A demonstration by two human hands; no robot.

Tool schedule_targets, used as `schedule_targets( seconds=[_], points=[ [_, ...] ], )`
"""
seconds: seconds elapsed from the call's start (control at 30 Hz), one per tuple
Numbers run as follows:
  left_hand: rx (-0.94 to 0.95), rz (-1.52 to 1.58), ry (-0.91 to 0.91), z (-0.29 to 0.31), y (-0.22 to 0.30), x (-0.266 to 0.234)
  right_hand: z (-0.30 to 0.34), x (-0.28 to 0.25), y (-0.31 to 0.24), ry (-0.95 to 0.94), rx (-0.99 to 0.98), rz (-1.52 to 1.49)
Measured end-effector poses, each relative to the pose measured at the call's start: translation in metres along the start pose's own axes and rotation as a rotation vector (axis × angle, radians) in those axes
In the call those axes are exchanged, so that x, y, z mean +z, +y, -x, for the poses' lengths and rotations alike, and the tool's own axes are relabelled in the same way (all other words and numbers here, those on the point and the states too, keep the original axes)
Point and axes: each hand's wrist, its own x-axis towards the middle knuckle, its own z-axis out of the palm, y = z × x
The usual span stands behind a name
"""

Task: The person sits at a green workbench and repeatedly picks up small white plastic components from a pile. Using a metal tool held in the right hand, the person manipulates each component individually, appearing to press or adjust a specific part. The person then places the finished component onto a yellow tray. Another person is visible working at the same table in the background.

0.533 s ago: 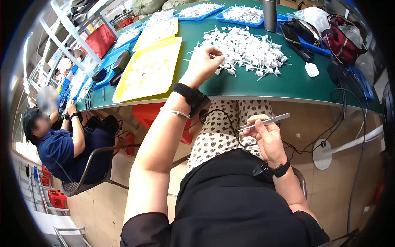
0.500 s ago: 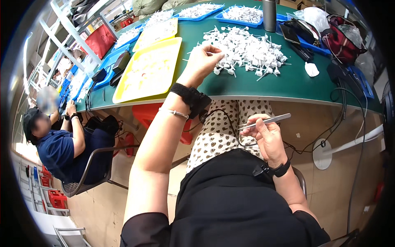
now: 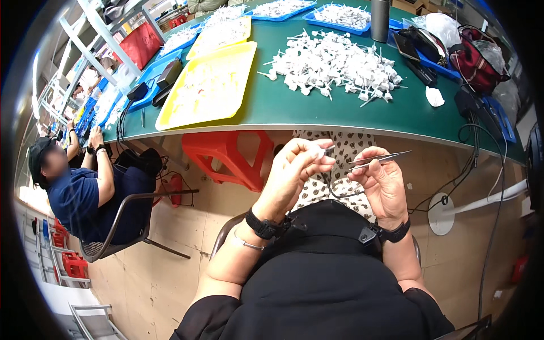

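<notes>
Over my lap, beyond the table's front edge, my left hand (image 3: 288, 178) pinches a small white plastic part (image 3: 327, 150); my fingers hide most of it. To its right, my right hand (image 3: 386, 190) is closed around metal tweezers (image 3: 390, 157), held nearly level with the pointed tips out to the right. The two hands are close together but apart. On the green table (image 3: 272, 107) in front of me lies a loose heap of white plastic parts with thin stems (image 3: 340, 62). A yellow tray (image 3: 212, 85) with small pale pieces sits left of the heap.
Blue trays (image 3: 340, 18) of white parts line the back. At the right are a grey bottle (image 3: 380, 20), a dark red bag (image 3: 479, 56) and cables. A red stool (image 3: 226, 156) stands under the table. A co-worker (image 3: 85, 187) sits at the left.
My left hand has come back from the heap to above my lap, now with a white part in its fingers. The right hand with the tweezers has shifted slightly up and right.
</notes>
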Motion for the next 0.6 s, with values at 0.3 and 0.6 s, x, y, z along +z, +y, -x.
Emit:
schedule_targets(
  seconds=[0.3, 0.6],
  points=[
    [-0.106, -0.122, 0.082, 0.026, -0.031, -0.004, 0.005, 0.002, 0.019, 0.015, 0.011, 0.153],
    [0.019, -0.336, 0.041, 0.033, -0.044, -0.011, 0.012, 0.017, 0.026, 0.047, -0.083, 0.582]
  ],
)
